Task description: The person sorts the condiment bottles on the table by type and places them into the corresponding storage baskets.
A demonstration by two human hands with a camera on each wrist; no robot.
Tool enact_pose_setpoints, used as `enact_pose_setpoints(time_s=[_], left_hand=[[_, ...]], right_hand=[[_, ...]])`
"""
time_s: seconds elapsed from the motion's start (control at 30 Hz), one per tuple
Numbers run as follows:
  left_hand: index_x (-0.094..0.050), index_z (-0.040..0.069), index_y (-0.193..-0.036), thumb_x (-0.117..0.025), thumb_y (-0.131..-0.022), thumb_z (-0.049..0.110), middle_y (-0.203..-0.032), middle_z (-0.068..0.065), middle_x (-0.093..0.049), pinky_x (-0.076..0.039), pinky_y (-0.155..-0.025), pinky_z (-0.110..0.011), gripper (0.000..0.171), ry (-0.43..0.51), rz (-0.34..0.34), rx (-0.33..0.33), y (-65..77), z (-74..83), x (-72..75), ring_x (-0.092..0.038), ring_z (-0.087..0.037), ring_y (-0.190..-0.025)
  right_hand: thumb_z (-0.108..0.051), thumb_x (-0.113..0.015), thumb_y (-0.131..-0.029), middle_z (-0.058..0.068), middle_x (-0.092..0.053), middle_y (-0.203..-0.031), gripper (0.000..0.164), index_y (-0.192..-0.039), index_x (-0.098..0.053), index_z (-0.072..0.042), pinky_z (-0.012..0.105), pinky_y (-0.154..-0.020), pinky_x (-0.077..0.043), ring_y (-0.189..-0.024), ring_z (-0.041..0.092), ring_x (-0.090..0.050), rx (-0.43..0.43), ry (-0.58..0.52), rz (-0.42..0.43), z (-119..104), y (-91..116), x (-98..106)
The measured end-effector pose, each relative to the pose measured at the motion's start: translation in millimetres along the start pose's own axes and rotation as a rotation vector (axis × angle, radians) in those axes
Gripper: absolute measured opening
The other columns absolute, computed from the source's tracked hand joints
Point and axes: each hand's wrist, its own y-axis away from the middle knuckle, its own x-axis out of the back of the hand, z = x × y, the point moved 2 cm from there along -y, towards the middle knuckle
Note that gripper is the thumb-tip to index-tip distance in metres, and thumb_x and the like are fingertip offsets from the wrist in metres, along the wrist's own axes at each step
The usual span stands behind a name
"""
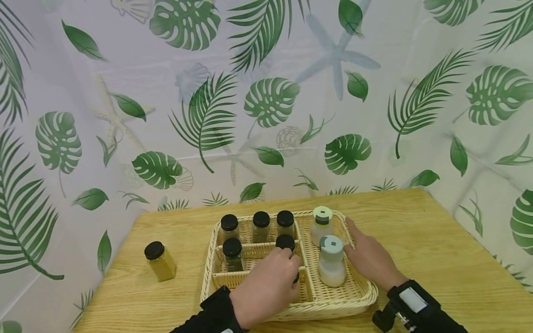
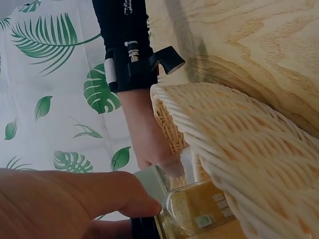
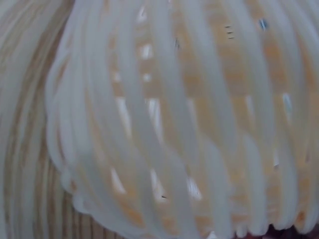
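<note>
My left hand (image 1: 268, 284) reaches over the front of a wicker basket (image 1: 320, 306). Its thumb and fingers pinch the black lid of a glass spice jar (image 2: 197, 209) with yellowish-tan contents, mostly hidden under the hand in the head view. Just beyond the fingertips stands another black-lidded jar (image 1: 285, 241). On the basket's right side, my right hand (image 1: 370, 256) grips the rim, thumb near the two white-bodied shakers (image 1: 331, 266) in the long right compartment. Woven basket wall (image 3: 189, 119) fills the blurred right wrist view.
Several black-lidded jars (image 1: 261, 226) stand in the basket's back and middle compartments, between woven dividers (image 1: 260, 249). A jar of yellow powder (image 1: 161, 261) stands alone on the wooden table (image 1: 416, 231), left of the basket. A leaf-patterned cloth (image 1: 291, 115) hangs behind.
</note>
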Motion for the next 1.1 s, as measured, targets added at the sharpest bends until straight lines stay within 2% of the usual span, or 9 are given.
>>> enact_pose_setpoints(time_s=[0.27,0.4,0.57,0.7,0.83,1.0,1.1], left_hand=[[-0.058,0.014,-0.082,-0.07,-0.081,0.008,-0.077,0.003,-0.049,-0.034,-0.06,-0.02,0.013,-0.071,0.053,-0.052,-6.7,7.8,-2.7,-0.041,-0.01,-0.068],[-0.061,0.015,-0.089,-0.07,-0.085,0.015,-0.084,0.003,-0.053,-0.036,-0.059,-0.019,0.01,-0.126,0.053,-0.033,1.3,5.5,-5.5,-0.042,-0.01,-0.073],[-0.064,0.015,-0.1,-0.071,-0.087,0.024,-0.09,0.002,-0.055,-0.04,-0.063,-0.021,0.017,-0.14,0.061,0.006,13.5,-1.9,-8.2,-0.044,-0.012,-0.079],[-0.066,0.013,-0.113,-0.07,-0.089,0.03,-0.098,0.001,-0.06,-0.047,-0.067,-0.023,0.03,-0.13,0.13,0.027,18.2,-4.7,-6.5,-0.051,-0.014,-0.085],[-0.067,0.016,-0.12,-0.069,-0.091,0.035,-0.105,0.002,-0.064,-0.053,-0.071,-0.027,0.035,-0.118,0.235,0.084,24.7,-9.8,4.6,-0.059,-0.015,-0.094],[-0.071,0.017,-0.113,-0.072,-0.088,0.032,-0.101,0.004,-0.066,-0.054,-0.076,-0.029,0.029,-0.161,0.384,0.144,39.3,-28.1,23.0,-0.061,-0.013,-0.094],[-0.073,0.016,-0.107,-0.073,-0.086,0.027,-0.099,0.004,-0.066,-0.053,-0.075,-0.031,0.023,-0.172,0.433,0.205,49.5,-44.5,31.0,-0.059,-0.014,-0.09]], right_hand=[[-0.019,-0.049,-0.101,0.0,-0.043,-0.056,0.074,-0.162,-0.01,-0.005,0.029,-0.045,-0.033,-0.044,0.012,-0.039,-0.02,-0.001,0.016,3.0,2.0,11.8],[-0.019,-0.05,-0.1,-0.003,-0.042,-0.053,0.074,-0.162,-0.012,-0.007,0.027,-0.043,-0.032,-0.042,0.011,-0.038,-0.026,-0.033,0.004,-2.6,2.7,5.8],[-0.018,-0.051,-0.101,-0.003,-0.042,-0.053,0.073,-0.162,-0.014,-0.009,0.026,-0.043,-0.032,-0.042,0.011,-0.037,-0.013,-0.061,0.002,-10.5,1.7,-6.9],[-0.018,-0.052,-0.101,-0.002,-0.042,-0.054,0.073,-0.162,-0.015,-0.01,0.027,-0.044,-0.032,-0.042,0.011,-0.038,-0.027,-0.052,0.013,-8.5,3.1,-11.1],[-0.018,-0.052,-0.101,-0.002,-0.042,-0.054,0.072,-0.162,-0.016,-0.009,0.027,-0.044,-0.032,-0.043,0.011,-0.038,-0.027,-0.041,0.029,-5.1,3.2,-7.3],[-0.017,-0.053,-0.1,-0.002,-0.043,-0.055,0.072,-0.162,-0.017,-0.009,0.027,-0.045,-0.031,-0.044,0.012,-0.04,-0.032,-0.031,0.051,0.7,4.5,-1.5],[-0.017,-0.053,-0.1,-0.001,-0.043,-0.056,0.072,-0.162,-0.017,-0.008,0.027,-0.045,-0.031,-0.044,0.012,-0.04,-0.034,-0.026,0.052,4.7,6.1,1.2]])
